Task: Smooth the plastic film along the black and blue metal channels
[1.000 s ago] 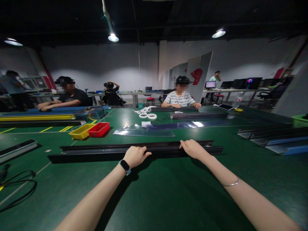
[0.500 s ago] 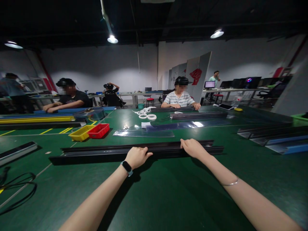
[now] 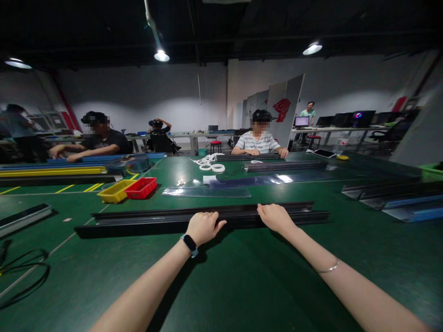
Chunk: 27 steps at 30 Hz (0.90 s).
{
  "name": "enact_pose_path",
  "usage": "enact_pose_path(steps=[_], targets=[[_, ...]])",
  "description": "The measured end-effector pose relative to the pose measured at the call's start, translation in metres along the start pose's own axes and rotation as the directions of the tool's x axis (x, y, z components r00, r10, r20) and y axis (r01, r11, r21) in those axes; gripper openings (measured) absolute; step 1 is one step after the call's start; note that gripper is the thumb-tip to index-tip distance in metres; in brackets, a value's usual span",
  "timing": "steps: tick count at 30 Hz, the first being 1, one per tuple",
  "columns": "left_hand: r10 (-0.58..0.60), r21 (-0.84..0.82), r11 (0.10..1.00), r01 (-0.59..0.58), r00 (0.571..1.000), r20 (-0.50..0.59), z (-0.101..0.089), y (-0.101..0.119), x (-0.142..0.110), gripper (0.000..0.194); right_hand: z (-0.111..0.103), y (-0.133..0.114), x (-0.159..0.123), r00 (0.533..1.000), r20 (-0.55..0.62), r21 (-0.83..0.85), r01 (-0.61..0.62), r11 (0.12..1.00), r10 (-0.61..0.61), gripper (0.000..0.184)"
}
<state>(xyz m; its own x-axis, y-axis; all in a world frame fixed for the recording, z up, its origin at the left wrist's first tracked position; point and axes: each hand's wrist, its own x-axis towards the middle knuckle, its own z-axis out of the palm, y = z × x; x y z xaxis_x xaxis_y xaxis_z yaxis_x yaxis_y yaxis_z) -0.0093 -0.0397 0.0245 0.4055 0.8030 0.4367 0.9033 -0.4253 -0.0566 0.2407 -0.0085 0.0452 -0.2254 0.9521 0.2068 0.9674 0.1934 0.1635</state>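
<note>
A long black channel-shaped profile [image 3: 138, 226] lies across the green table in front of me, its open side up. My left hand [image 3: 205, 228] is closed over its near wall around the middle; the thumb points right along the outside and the other fingertips are hidden inside the channel. Farther right, my right hand [image 3: 276, 217] is closed on the same profile, its bent fingers reaching over toward the far wall. What the fingertips press on inside cannot be made out.
Beyond the profile lie clear plastic strips [image 3: 207, 192], a yellow bin [image 3: 116, 192], a red bin [image 3: 141, 188] and white tape rolls [image 3: 217, 168]. More profiles [image 3: 391, 198] lie at the right. Black cable [image 3: 38, 276] is at the left. Co-workers sit opposite.
The profile has shifted slightly to the right. My left hand has moved right with it, while my right hand stays nearly in place, so the hands are closer together.
</note>
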Motion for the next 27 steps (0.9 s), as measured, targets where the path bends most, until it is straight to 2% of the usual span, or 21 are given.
enact_pose_path(steps=[6, 13, 18, 22, 27], targets=[[0.022, 0.026, 1.000, -0.018, 0.986, -0.165, 0.004, 0.000, -0.003, 0.038, 0.007, -0.003, -0.002, 0.999, -0.028, 0.023, -0.045, 0.999, 0.045, 0.057], [-0.025, 0.029, 0.999, 0.034, 0.965, -0.263, 0.000, -0.006, -0.007, 0.031, 0.009, 0.004, 0.000, 0.998, -0.042, 0.027, -0.040, 0.999, 0.041, 0.054], [-0.056, 0.029, 0.997, 0.066, 0.963, -0.265, 0.004, -0.007, -0.005, 0.034, 0.009, 0.018, 0.001, 0.997, -0.020, 0.018, -0.072, 0.997, 0.073, 0.051], [-0.069, 0.027, 0.997, 0.077, 0.974, -0.215, 0.009, -0.007, -0.005, 0.040, 0.008, 0.025, 0.001, 0.994, -0.036, 0.008, -0.101, 0.995, 0.102, 0.053], [-0.094, 0.031, 0.994, 0.100, 0.982, -0.163, 0.010, -0.007, -0.005, 0.044, 0.003, 0.025, 0.001, 0.999, -0.008, -0.042, -0.038, 0.998, 0.038, 0.046]])
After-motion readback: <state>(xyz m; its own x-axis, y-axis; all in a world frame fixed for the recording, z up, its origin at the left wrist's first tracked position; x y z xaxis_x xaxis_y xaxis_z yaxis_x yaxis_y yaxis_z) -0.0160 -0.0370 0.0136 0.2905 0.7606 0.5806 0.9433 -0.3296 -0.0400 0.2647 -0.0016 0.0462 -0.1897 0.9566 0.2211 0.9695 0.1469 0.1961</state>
